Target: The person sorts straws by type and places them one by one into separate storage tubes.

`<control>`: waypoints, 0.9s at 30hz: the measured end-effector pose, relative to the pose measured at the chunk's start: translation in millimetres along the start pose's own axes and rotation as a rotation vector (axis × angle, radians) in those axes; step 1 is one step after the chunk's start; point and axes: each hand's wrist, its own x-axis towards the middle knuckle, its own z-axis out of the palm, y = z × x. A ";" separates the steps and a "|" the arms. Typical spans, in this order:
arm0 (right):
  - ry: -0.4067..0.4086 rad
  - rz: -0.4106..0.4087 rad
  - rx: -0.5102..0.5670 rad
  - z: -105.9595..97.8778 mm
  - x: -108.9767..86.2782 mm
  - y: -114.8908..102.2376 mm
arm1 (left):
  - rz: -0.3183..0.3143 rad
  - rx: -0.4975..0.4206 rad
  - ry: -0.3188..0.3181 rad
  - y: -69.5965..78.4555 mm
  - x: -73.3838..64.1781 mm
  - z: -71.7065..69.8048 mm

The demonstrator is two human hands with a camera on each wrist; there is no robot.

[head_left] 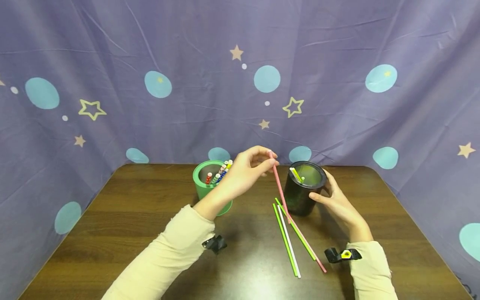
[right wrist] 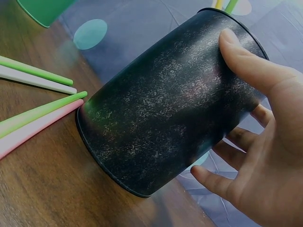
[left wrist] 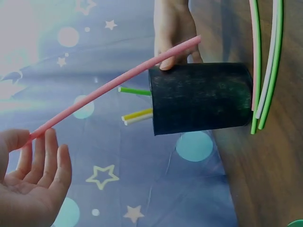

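My left hand [head_left: 245,168] pinches one end of a pink straw [head_left: 279,183] between thumb and fingers; the straw slants down in front of a black cup [head_left: 296,196]. My right hand [head_left: 337,202] holds that cup from the right, its thumb on the near side by the rim and the fingers round the far side. A few straws, yellow, green and white, poke out of the cup, as the left wrist view shows. Beside the cup's base lie two green straws [head_left: 283,237], a white straw [head_left: 289,243] and another pink straw [head_left: 313,254].
A green cup [head_left: 200,189] holding several patterned, white-tipped sticks [head_left: 216,178] stands to the left, partly behind my left forearm. The brown wooden table [head_left: 131,225] ends at a purple curtain [head_left: 187,125] with stars and blue dots.
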 end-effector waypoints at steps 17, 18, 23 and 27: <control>-0.012 -0.021 0.000 -1.5 1.4 3.3 | 0.153 -0.097 0.124 18.8 13.5 6.1; -0.009 -0.024 -0.006 -1.7 1.4 3.4 | 0.158 -0.104 0.124 18.0 14.0 6.9; -0.001 -0.017 -0.027 -0.8 0.6 1.6 | 0.174 -0.116 0.134 12.9 16.9 10.7; -0.004 0.003 -0.031 0.6 0.4 0.1 | 0.160 -0.113 0.151 8.3 17.6 12.2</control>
